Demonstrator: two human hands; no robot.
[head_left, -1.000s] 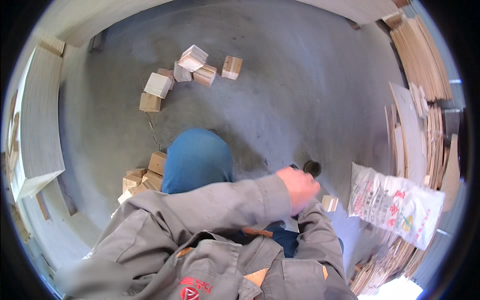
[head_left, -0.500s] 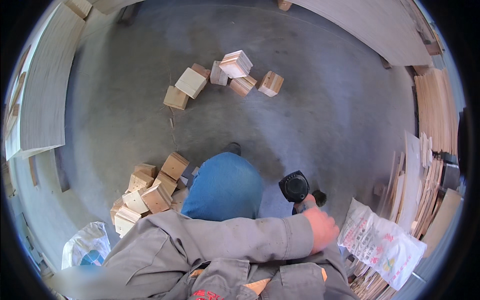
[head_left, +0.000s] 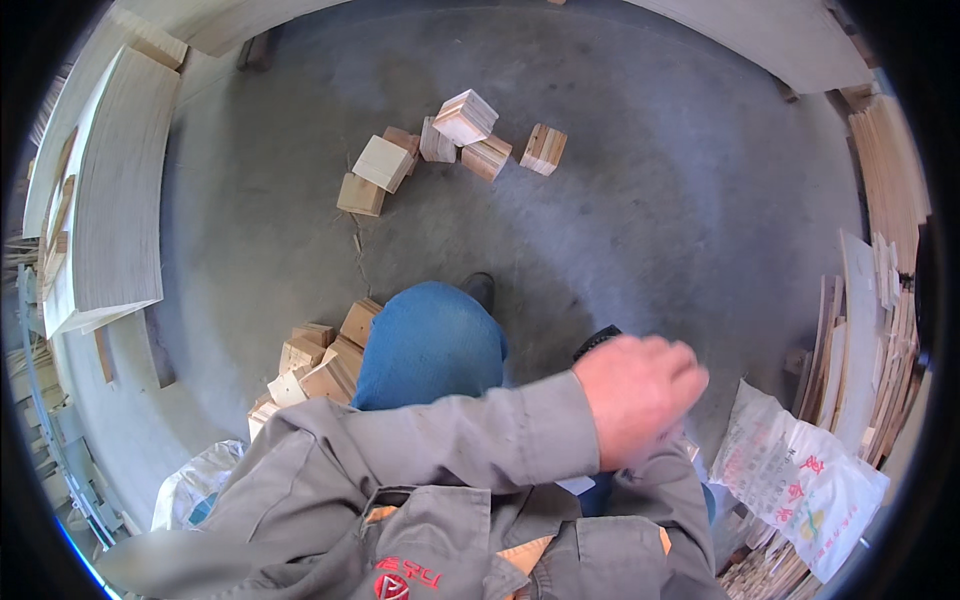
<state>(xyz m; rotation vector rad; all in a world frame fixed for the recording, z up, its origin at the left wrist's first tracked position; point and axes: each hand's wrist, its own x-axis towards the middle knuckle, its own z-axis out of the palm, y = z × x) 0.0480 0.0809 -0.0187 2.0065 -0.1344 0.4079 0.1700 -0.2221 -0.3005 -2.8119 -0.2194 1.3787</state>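
Reaching across my body to the right, my left hand (head_left: 645, 400) is raised, its fingers bent together and slightly blurred. Anything inside those fingers is hidden. Just beyond the hand shows part of a black power tool (head_left: 597, 341); most of its body is covered. My right sleeve (head_left: 668, 495) comes up from the lower right and passes behind the left hand, so my right hand is out of sight. My knee in blue jeans (head_left: 435, 340) is bent in front of me. Left of it lies a pile of square wooden blocks (head_left: 336, 370).
Several more wooden blocks (head_left: 383, 163) lie on the grey concrete floor (head_left: 650, 210) ahead. Stacked plywood sheets (head_left: 120, 190) stand at left. A white printed sack (head_left: 800, 475) and wood strips (head_left: 895, 345) are at right. A pale plastic bag (head_left: 195, 485) sits lower left.
My left hand has risen and now covers most of the black tool. The hand that held the tool is no longer visible. The whole view has shifted slightly.
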